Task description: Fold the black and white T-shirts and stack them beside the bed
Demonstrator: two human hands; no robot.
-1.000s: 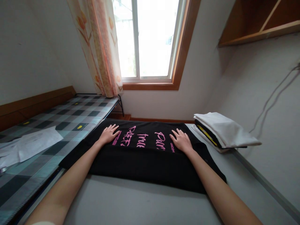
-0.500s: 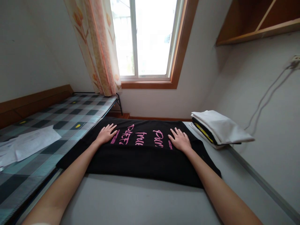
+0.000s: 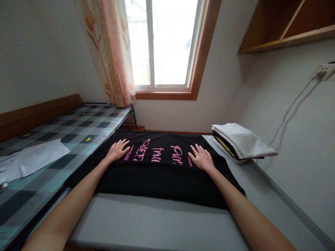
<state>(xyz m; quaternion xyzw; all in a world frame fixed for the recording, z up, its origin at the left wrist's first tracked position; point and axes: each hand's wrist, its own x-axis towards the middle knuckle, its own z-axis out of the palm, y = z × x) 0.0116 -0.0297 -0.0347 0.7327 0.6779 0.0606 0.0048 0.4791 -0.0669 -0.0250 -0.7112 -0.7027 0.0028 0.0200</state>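
Note:
A black T-shirt (image 3: 162, 181) with pink lettering lies spread across the light grey table, its near part folded over so that the edge covers some of the print. My left hand (image 3: 117, 150) rests flat on the shirt, left of the lettering, fingers stretched out. On the other side of the print, my right hand (image 3: 201, 157) lies flat on the cloth with its fingers spread. Neither hand grips the fabric. Both forearms reach over the near folded part.
A stack of folded clothes (image 3: 242, 141), white on top, sits at the table's (image 3: 157, 223) right side by the wall. To the left stands a bed with a checked mattress (image 3: 104, 120) and white papers (image 3: 39, 157). A cord (image 3: 290, 104) hangs from a wall socket.
The camera view has tilted and shifted slightly. Both hands stay in nearly the same place on the shirt, and the shirt looks unchanged.

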